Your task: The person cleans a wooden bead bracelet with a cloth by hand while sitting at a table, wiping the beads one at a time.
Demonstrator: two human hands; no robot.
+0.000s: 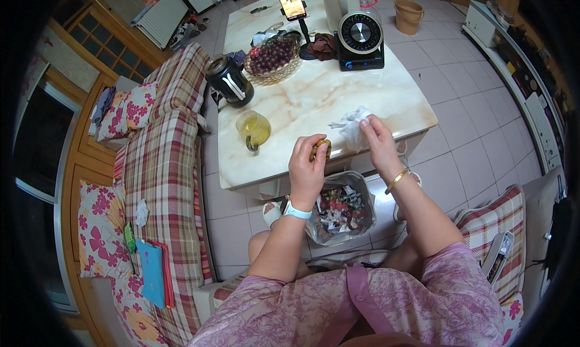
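Note:
My left hand [309, 166] is closed on a small bunch of brownish-yellow beads [321, 149], which looks like a bracelet, near the front edge of the marble-topped table [290, 102]. To its right, my right hand [379, 141] pinches a crumpled white tissue or cloth [352, 127] between thumb and fingers, above the table's edge. The two hands are apart. A glass mug of yellow liquid [253, 128] stands left of them. Below the hands, a lined bin [372, 206] full of mixed waste stands on the floor.
Farther back are a dark jug [230, 82], a wicker basket [272, 79] of grapes, a lit phone [291, 2] on a stand, a brown cloth [323, 46] and a small round-faced fan or device [361, 33]. A plaid sofa [163, 184] lies left; a tan bucket [407, 18] stands beyond the table.

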